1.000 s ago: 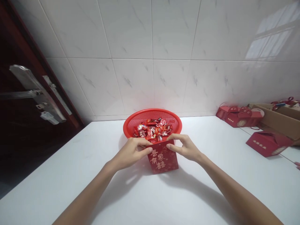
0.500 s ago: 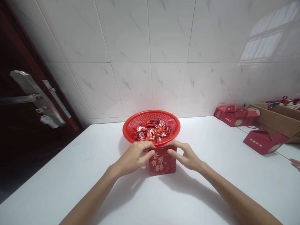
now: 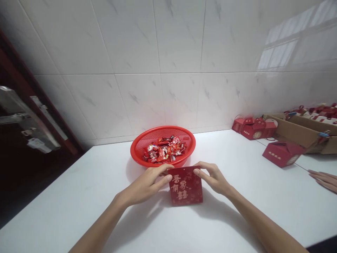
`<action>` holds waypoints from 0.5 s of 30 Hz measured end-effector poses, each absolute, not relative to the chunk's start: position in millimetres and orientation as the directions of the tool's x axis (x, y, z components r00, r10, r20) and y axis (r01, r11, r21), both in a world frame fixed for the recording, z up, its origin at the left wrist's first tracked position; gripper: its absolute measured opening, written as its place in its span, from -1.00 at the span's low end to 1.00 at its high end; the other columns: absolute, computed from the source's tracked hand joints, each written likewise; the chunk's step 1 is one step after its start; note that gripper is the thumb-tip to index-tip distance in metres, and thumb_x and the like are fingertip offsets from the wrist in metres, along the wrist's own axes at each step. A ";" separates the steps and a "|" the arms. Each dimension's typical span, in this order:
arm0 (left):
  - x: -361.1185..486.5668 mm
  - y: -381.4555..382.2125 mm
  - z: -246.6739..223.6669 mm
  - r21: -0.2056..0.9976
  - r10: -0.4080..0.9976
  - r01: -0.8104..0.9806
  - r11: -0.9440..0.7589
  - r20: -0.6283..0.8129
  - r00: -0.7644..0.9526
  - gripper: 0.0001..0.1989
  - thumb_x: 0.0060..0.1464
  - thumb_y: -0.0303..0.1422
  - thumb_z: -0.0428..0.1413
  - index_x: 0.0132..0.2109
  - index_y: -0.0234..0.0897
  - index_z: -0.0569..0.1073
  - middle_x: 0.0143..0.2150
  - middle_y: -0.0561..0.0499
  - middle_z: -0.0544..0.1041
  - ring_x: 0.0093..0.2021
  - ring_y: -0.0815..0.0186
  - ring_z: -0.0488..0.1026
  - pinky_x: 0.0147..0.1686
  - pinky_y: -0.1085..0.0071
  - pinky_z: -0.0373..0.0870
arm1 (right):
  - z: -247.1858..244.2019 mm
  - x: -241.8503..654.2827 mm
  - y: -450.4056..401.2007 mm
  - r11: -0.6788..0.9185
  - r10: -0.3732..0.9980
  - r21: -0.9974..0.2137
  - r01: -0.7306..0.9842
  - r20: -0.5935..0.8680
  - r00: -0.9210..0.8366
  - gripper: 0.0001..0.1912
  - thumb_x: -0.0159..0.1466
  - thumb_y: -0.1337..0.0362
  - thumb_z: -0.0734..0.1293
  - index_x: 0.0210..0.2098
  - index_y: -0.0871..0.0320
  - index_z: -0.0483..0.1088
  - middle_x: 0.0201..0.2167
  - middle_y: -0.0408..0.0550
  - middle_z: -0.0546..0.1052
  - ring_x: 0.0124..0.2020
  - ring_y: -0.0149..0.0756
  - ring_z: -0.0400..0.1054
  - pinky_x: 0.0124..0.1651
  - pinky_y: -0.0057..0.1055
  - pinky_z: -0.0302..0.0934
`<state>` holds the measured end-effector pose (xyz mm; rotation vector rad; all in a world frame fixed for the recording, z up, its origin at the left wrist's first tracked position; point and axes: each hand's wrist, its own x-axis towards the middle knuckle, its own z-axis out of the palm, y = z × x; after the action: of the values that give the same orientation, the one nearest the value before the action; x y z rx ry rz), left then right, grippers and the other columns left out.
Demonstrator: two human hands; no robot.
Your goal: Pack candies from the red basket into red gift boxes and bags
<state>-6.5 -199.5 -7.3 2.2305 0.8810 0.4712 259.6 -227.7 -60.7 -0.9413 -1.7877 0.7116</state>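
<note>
A dark red box (image 3: 186,188) with pale gold characters stands upright on the white table, its printed face toward me. My left hand (image 3: 154,181) pinches its upper left corner between thumb and fingers. At the upper right corner, my right hand (image 3: 212,177) grips it the same way. Right behind the box is a red mesh basket (image 3: 137,149) holding several wrapped candies (image 3: 164,149). The box's back and inside are hidden from view.
Closed red boxes (image 3: 254,129) stand by the wall at the right, with another red box (image 3: 283,154) nearer. Beyond them is a cardboard carton (image 3: 292,131) beside more red and white items. Another person's hand (image 3: 323,180) rests at the right edge. A door (image 3: 15,147) is at the left.
The camera view has shifted right. The box and both hands sit slightly farther from the basket, and more of the printed face shows. More of the other person's hand is visible.
</note>
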 end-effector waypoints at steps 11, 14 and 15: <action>-28.6 -195.5 -3.4 0.598 0.716 0.538 -0.594 0.090 0.692 -0.66 0.31 -0.15 0.04 0.08 -0.11 0.57 0.07 -0.06 0.62 0.04 0.15 0.56 0.01 0.32 0.51 | -54.9 419.5 -208.2 0.161 0.416 -0.736 0.658 0.655 0.631 -0.54 0.17 -0.14 0.26 -0.34 0.15 0.47 -0.37 0.08 0.58 -0.34 -0.10 0.41 -0.21 -0.20 0.31; -53.5 -201.6 0.9 0.551 0.754 0.594 -0.586 0.103 0.649 -0.68 0.27 -0.15 0.10 0.07 -0.06 0.60 0.03 -0.02 0.64 0.01 0.13 0.59 -0.04 0.36 0.54 | -73.6 465.8 -211.1 -0.096 0.266 -0.724 0.683 0.642 0.719 -0.51 0.17 -0.10 0.18 -0.31 0.19 0.48 -0.39 0.20 0.55 -0.33 -0.01 0.38 -0.18 -0.07 0.28; -65.1 -204.1 1.8 0.530 0.775 0.625 -0.572 0.102 0.623 -0.68 0.25 -0.13 0.11 0.06 -0.04 0.61 0.01 0.01 0.65 0.00 0.12 0.60 -0.05 0.36 0.55 | -78.7 477.6 -212.9 -0.151 0.237 -0.698 0.700 0.662 0.711 -0.51 0.18 -0.06 0.16 -0.32 0.22 0.48 -0.40 0.25 0.54 -0.34 0.01 0.36 -0.18 -0.03 0.26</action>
<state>-65.1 -204.1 1.8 2.3990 1.1063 0.4517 477.6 -212.9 -78.7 -1.7172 -0.7530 -0.4798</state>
